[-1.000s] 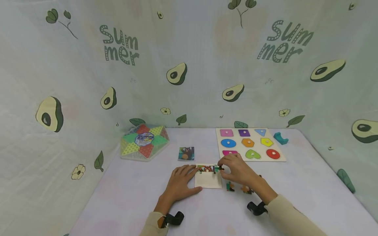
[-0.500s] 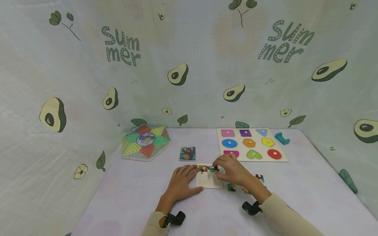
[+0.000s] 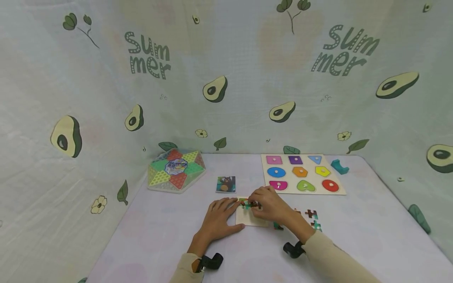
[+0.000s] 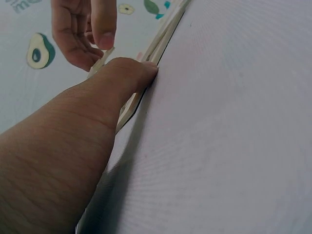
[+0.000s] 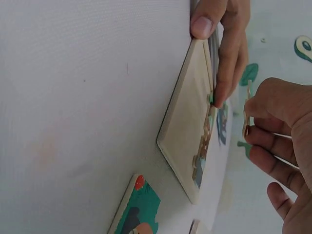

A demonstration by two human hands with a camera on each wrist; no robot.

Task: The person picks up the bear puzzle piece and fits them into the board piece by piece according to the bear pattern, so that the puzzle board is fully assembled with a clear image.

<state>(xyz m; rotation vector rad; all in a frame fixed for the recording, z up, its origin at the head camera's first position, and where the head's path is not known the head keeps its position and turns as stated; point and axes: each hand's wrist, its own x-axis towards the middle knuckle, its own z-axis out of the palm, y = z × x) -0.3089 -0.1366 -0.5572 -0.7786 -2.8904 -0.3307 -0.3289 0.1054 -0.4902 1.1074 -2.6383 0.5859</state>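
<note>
My left hand [image 3: 216, 221] lies along the left side of a pale wooden jigsaw tray [image 3: 252, 221], its thumb at the front corner. In the right wrist view, that hand's index finger touches the row of fitted pieces [image 5: 204, 141] along the tray's far edge. My right hand [image 3: 269, 205] is over the tray's upper right part. Between thumb and index finger it pinches a thin jigsaw piece [image 5: 245, 122], seen edge-on and raised off the tray; its picture is hidden. A green corner piece [image 5: 144, 207] with a red spot lies just right of the tray.
More loose jigsaw pieces [image 3: 311, 214] lie to the right, partly behind my right forearm. Behind the tray is a small bear picture card [image 3: 225, 184]. A shape puzzle board [image 3: 337, 190], a teal block [image 3: 339, 167] and a hexagonal box [image 3: 189, 179] stand farther back.
My right hand has moved left over the tray with the jigsaw piece in its fingers. Loose pieces on the right have come out from behind that arm. The left hand stays on the tray.
</note>
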